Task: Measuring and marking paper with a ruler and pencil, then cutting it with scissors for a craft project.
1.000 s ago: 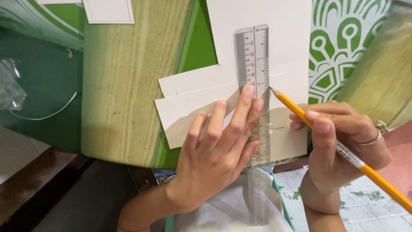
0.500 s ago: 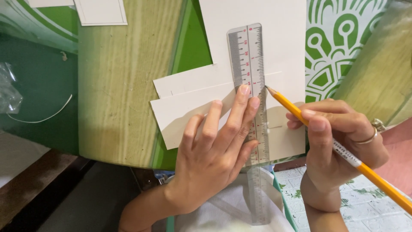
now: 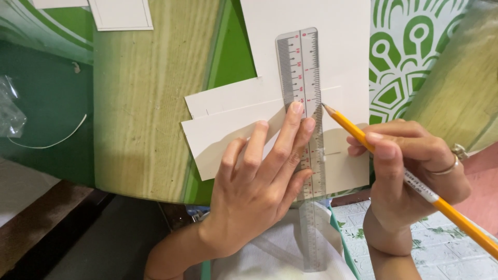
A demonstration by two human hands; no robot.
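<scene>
Pressing clear ruler (image 3: 302,93) onto white card (image 3: 311,31), left hand (image 3: 259,181).

Left hand (image 3: 254,192) pins ruler (image 3: 303,135); right hand (image 3: 410,171) grips pencil (image 3: 415,184)

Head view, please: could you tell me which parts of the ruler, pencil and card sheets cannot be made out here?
- Ruler: its middle is covered by the left hand pressing on it.
- Pencil: its back end is cut off by the picture's right edge; part of its shaft is hidden in the right hand.
- Card sheets: any line drawn along the ruler is too faint to tell.
</scene>
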